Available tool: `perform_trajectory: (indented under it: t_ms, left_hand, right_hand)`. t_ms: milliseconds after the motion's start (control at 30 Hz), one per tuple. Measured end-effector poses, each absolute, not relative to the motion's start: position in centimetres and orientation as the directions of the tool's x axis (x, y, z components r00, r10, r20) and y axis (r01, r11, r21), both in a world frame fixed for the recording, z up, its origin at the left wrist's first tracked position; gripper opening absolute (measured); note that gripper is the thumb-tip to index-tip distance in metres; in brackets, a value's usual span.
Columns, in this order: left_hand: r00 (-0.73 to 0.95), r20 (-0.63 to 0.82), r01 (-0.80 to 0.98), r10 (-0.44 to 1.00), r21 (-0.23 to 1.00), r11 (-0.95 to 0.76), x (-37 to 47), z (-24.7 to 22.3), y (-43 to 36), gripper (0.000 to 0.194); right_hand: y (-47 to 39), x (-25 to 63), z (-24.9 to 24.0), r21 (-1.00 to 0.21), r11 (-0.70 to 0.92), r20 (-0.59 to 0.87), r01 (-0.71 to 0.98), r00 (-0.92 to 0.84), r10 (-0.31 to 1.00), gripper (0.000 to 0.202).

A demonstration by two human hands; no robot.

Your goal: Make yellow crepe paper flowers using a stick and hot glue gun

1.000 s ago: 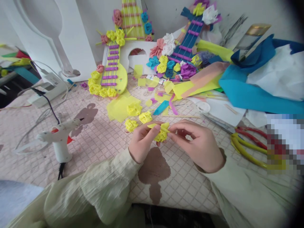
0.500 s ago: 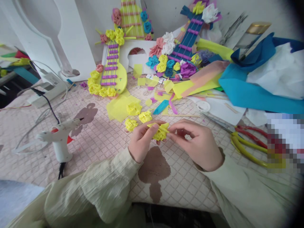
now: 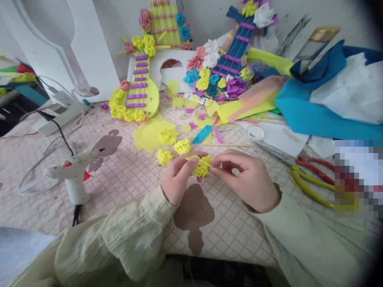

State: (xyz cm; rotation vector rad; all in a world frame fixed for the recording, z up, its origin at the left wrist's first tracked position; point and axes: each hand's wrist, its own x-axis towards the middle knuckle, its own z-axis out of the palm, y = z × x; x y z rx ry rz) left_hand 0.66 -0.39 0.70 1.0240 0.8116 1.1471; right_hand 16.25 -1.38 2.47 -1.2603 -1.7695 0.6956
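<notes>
Between my two hands is a crumpled yellow paper flower (image 3: 201, 167) with pointed petal edges. My left hand (image 3: 178, 175) is closed on it, thumb on top and fingers behind. From the other side my right hand (image 3: 247, 177) pinches the flower's right edge between thumb and forefinger. Just beyond my left hand lie more yellow paper flowers, one nearest (image 3: 164, 157), another beside it (image 3: 182, 147) and a looser one (image 3: 168, 136) on flat yellow paper sheets (image 3: 143, 137).
A white glue gun (image 3: 76, 175) stands at left by a power strip (image 3: 58, 113). Scissors (image 3: 311, 175) lie at right. Behind are a yellow paper lute (image 3: 152, 95), a blue stringed instrument (image 3: 239, 44), blue paper (image 3: 317, 111) and a thin stick (image 3: 227, 145).
Both hands keep nearly the same pose around the yellow flower. The whole view has shifted very slightly; nothing has been picked up or let go.
</notes>
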Motion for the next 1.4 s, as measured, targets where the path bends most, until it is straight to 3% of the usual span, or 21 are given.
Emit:
perform_trajectory:
  t_ms: [167,433,1033,1267,1400]
  left_hand:
    - [0.246,0.006,-0.295,0.969,0.953,0.069,0.6,0.7,-0.5,0.029]
    - [0.181,-0.037,-0.031,0.983,0.999,0.044,0.8,0.9,-0.3,0.024]
    - [0.007,0.041,-0.203,0.999,0.978,-0.038,0.9,1.0,0.1,0.012]
    - [-0.031,0.001,-0.288,1.0,0.958,-0.01,0.2,0.9,1.0,0.013]
    - [-0.022,0.037,-0.282,0.999,0.958,-0.042,-0.3,1.2,1.2,0.016]
  right_hand:
    - [-1.5,16.2,2.5,-0.809,0.336,0.302,0.483,-0.149,0.942,0.006]
    - [-1.4,16.0,2.2,-0.785,0.375,0.347,0.493,-0.151,0.926,0.004]
    - [-1.0,16.8,3.1,-0.76,0.33,0.291,0.561,-0.16,0.943,0.005]
    - [-0.4,17.5,3.3,-0.661,0.412,0.364,0.627,-0.212,0.907,0.004]
    - [0.0,18.4,3.5,-0.651,0.406,0.407,0.641,-0.157,0.9,0.003]
